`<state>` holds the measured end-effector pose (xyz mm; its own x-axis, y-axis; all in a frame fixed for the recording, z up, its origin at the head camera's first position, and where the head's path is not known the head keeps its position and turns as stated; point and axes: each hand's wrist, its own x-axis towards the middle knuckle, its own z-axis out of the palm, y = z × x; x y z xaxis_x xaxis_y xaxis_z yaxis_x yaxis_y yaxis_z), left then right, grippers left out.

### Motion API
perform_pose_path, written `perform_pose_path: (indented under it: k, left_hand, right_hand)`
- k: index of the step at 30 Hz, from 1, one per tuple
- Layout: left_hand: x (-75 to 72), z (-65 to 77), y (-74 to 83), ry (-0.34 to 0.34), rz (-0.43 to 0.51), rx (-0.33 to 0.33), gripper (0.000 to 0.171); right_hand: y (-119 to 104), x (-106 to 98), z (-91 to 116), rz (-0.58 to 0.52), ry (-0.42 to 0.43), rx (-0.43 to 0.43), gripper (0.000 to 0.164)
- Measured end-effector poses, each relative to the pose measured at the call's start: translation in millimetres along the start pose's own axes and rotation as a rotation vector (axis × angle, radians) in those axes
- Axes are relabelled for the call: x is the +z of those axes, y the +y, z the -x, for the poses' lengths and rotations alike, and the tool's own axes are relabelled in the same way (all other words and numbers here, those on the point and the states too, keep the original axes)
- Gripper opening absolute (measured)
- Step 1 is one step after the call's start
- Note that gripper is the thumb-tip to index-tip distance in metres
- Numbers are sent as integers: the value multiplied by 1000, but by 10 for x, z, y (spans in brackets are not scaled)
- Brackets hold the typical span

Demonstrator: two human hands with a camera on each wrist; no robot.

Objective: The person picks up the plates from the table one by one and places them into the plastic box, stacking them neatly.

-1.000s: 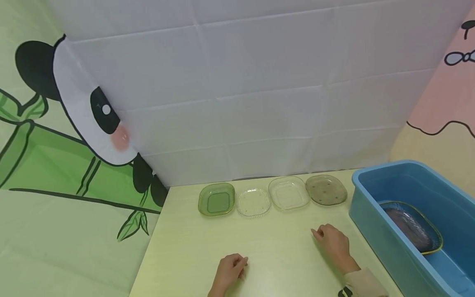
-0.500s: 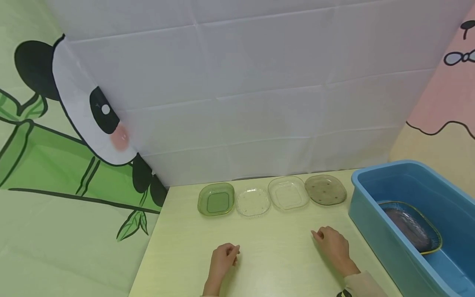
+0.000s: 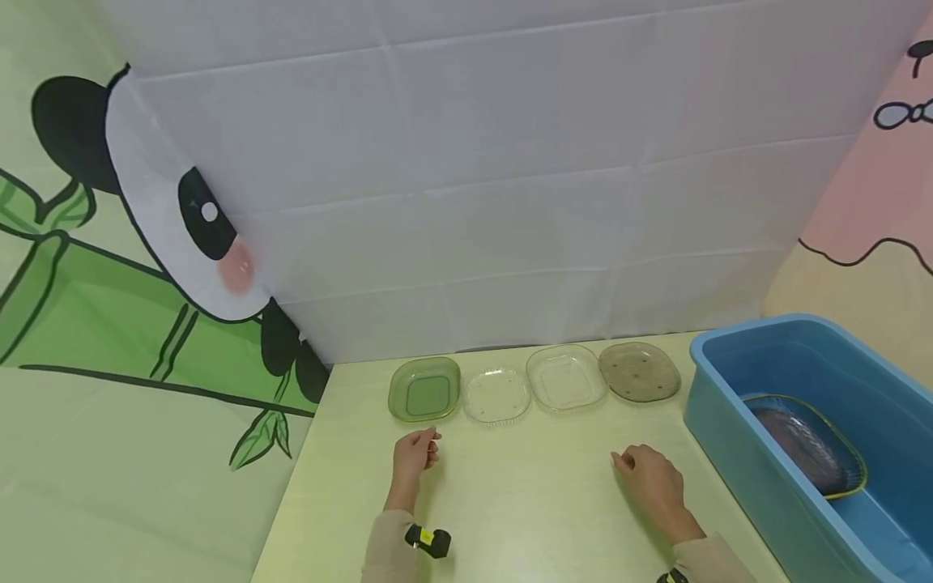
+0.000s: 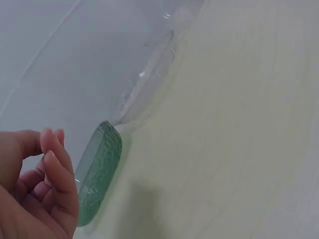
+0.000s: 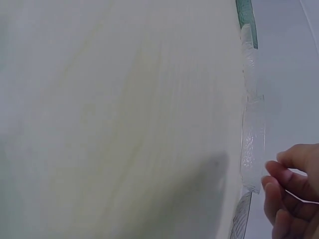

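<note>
My left hand [image 3: 414,455] hovers just in front of the green glass dish [image 3: 425,394], fingers loosely bent and nothing in them. The left wrist view shows that green dish [image 4: 103,172] just past the fingertips. Over the right part of the table, my right hand [image 3: 651,483] holds nothing, its fingers loosely curled. Beside the green dish stand a small clear dish [image 3: 497,397], a larger clear dish [image 3: 567,378] and a grey-brown dish [image 3: 640,372], all in one row. In the right wrist view a clear dish [image 5: 253,142] shows beyond the fingers.
A blue tub [image 3: 743,453] stands at the table's right side. Inside it lies a dark dish with a yellow rim [image 3: 849,486]. Behind the row of dishes hangs a white cloth [image 3: 525,202]. The pale table [image 3: 525,502] spreads in front.
My left hand has moved forward and left, from the table's front toward the green dish, and more of its sleeve shows. The right hand and the dishes stay nearly in place.
</note>
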<state>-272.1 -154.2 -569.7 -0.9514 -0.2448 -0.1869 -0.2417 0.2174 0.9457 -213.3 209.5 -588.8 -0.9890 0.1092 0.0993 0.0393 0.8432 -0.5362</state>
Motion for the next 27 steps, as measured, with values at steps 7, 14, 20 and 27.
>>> perform_pose_path:
  k: [7, 14, 20, 27]
  left_hand:
    - [-20, -319, -143, 75, -29, -48, 34]
    - [-6, -464, -112, 86, 41, -157, 43]
    - [8, -530, -114, 71, 128, -221, 40]
    - [34, -620, -166, 70, 150, -217, 38]
  right_hand:
    - [10, -44, 28, -9, 19, 5, 27]
    - [-14, -81, 46, -24, 26, 17, 26]
    - [-22, -83, 69, -39, 29, 26, 25]
    - [19, -80, 79, -36, 37, 54, 24]
